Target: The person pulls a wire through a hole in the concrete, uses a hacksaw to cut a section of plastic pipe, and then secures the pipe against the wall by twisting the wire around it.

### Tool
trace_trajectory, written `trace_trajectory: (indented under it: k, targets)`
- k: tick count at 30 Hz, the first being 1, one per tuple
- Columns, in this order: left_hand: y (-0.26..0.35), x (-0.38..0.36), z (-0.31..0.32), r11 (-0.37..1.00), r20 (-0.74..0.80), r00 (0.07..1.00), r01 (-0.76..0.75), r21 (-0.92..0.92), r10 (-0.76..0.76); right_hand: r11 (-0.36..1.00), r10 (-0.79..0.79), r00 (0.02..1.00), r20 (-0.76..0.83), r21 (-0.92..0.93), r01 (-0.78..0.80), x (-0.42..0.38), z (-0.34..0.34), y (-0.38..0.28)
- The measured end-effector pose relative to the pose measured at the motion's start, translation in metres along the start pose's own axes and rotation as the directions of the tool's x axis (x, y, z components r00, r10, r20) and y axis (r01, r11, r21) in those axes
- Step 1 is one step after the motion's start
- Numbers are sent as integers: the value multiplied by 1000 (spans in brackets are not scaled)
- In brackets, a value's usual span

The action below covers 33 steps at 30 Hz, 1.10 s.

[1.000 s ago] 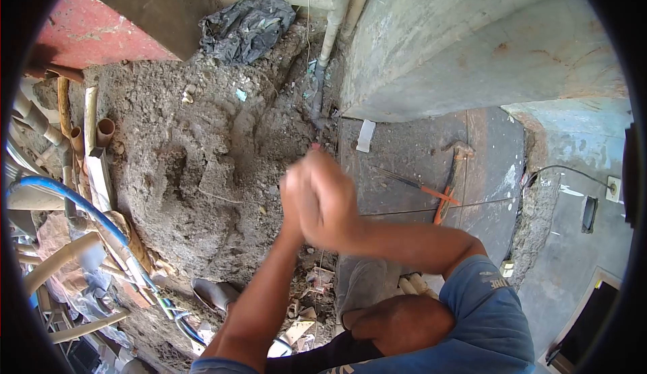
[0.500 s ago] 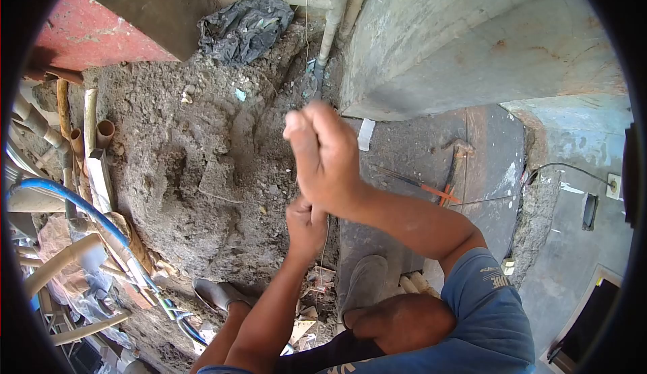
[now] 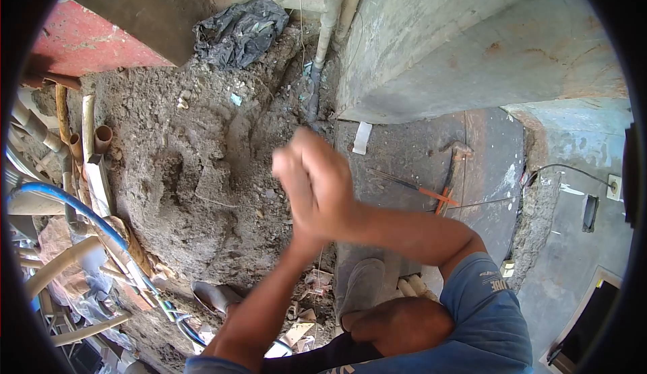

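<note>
my blurred right hand (image 3: 322, 177) is curled closed over my mostly hidden left hand (image 3: 302, 237), whose grip i can't tell, nor what either holds. a thin pale string (image 3: 321, 258) shows just below them. the dark grey round pipe (image 3: 313, 98) sits exposed in rough grey-brown soil (image 3: 195, 219), still uncovered; how much is finished or left, i can't judge.
</note>
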<state>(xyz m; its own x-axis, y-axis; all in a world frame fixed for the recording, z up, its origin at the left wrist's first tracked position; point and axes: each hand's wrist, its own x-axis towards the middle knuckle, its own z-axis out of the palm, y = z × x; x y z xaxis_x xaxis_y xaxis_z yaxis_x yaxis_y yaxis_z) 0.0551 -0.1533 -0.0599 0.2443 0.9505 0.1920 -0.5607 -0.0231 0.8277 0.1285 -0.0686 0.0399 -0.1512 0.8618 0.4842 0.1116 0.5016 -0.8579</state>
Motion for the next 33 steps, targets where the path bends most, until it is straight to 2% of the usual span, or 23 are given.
trace_trajectory:
  k: [1, 2, 4, 6, 7, 8, 9, 11, 12, 13, 15, 16, 18, 20, 22, 23, 24, 25, 26, 28, 29, 31, 33]
  targets:
    - [4, -30, 17, 853, -113, 944, 330, 404, -311, 998, 64, 997, -46, 14, -63, 10, 2, 8]
    - [7, -51, 27, 457, -332, 791, 580, 675, -513, 998, 70, 996, -52, 14, -69, 12, 5, 11]
    - [0, -77, 14, 511, -360, 786, 606, 610, -504, 1000, -25, 999, -46, 10, 25, 12, 10, 13]
    - [-34, -100, -3, 574, -391, 787, 616, 539, -477, 999, -21, 1000, -6, 29, 22, -5, 12, -4]
    - [-62, -113, -15, 717, -477, 840, 497, 490, -256, 996, -78, 997, 16, 41, 78, -14, 15, -9]
    - [-76, -119, -20, 824, -565, 825, 341, 453, -31, 990, -133, 990, 39, 53, 131, -24, 16, -14]
    - [-71, -118, -24, 825, -566, 824, 336, 454, -23, 989, -140, 989, 43, 56, 137, -32, 16, -19]
    - [-42, -111, -37, 843, -429, 890, 347, 412, -157, 996, 29, 986, 162, 77, -42, -51, 14, -29]
    - [-21, -103, -37, 846, -349, 910, 359, 395, -223, 976, 74, 968, 240, 180, -119, -68, 17, -37]
    - [30, -56, 0, 402, -577, 693, 720, 565, -432, 942, 103, 942, 320, 273, -196, -88, 19, -48]
    - [-5, -81, -40, 397, -533, 723, 688, 607, -439, 905, -283, 836, 471, 420, 69, -132, 23, -85]
    - [0, -79, -45, 381, -509, 718, 689, 617, -475, 887, -313, 820, 479, 457, 71, -130, 17, -91]
    - [12, -75, -45, 357, -463, 740, 653, 668, -487, 911, -205, 821, 532, 410, -39, -101, 9, -78]
    - [18, -85, -52, 335, -427, 762, 614, 715, -486, 916, -228, 811, 538, 401, -9, -68, -9, -80]
    - [7, -122, -71, 554, -52, 886, 332, 763, -460, 921, -242, 801, 547, 390, 12, -47, -32, -85]
    - [10, -129, -81, 435, 92, 782, 241, 868, -617, 920, -227, 763, 605, 390, -35, -41, -46, -87]
    - [15, -132, -88, 327, 189, 622, 113, 938, -760, 919, -213, 718, 662, 385, -82, -37, -60, -89]
    - [48, -119, -63, 140, 104, 459, 45, 989, -882, 918, -228, 712, 665, 391, -71, -33, -72, -94]
    - [75, -104, -45, 136, 101, 472, 42, 990, -876, 943, -175, 707, 685, 322, -79, -29, -86, -99]
    - [117, -78, -17, -123, -110, 94, -149, 981, -989, 964, -122, 694, 710, 251, -88, -28, -111, -104]
    - [135, -61, -12, -123, -109, 103, -144, 982, -989, 981, -35, 685, 728, 155, -115, -31, -122, -106]
    - [166, -19, -15, 57, 57, 43, -8, 998, -997, 990, 50, 675, 736, 54, -133, -38, -148, -112]
    - [183, 23, -20, 55, 96, 252, -165, 985, -963, 963, 247, 639, 728, -110, -247, -42, -179, -119]
